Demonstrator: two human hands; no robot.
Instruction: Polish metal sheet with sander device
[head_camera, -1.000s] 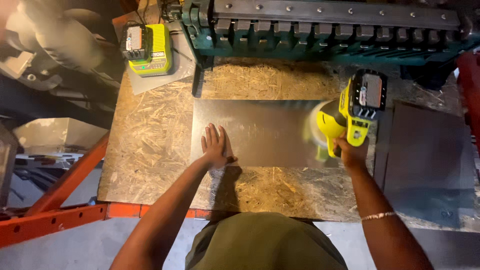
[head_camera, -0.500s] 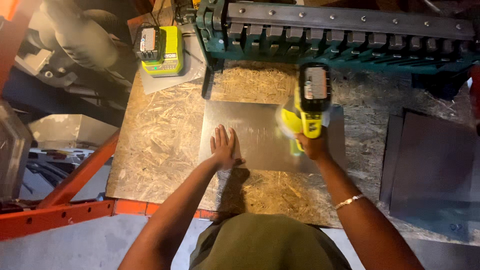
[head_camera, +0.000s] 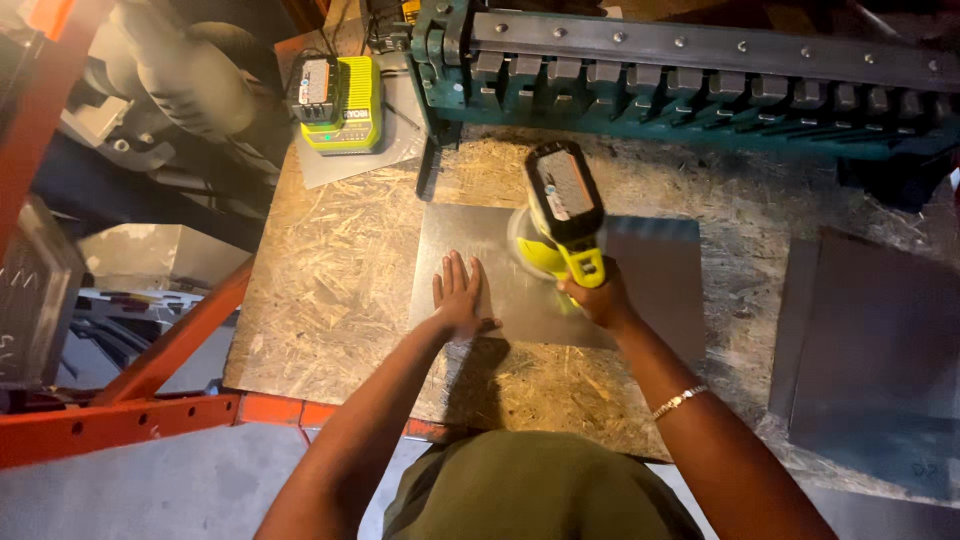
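Note:
A grey metal sheet (head_camera: 650, 285) lies flat on a chipboard bench top (head_camera: 330, 290). My left hand (head_camera: 460, 297) presses flat on the sheet's near left part, fingers spread. My right hand (head_camera: 598, 298) grips the handle of a yellow-green cordless sander (head_camera: 558, 215), whose round pad rests on the sheet just right of my left hand. A dark battery pack sits on top of the tool.
A green metal bending machine (head_camera: 700, 80) runs along the bench's far edge. A yellow-green battery charger (head_camera: 338, 103) stands at the far left corner. More dark metal sheets (head_camera: 870, 340) lie to the right. Orange rack beams (head_camera: 130, 420) border the bench on the left.
My right hand has swept the sander leftward across the sheet, from its right edge toward my left hand. My left hand stays pressed on the sheet.

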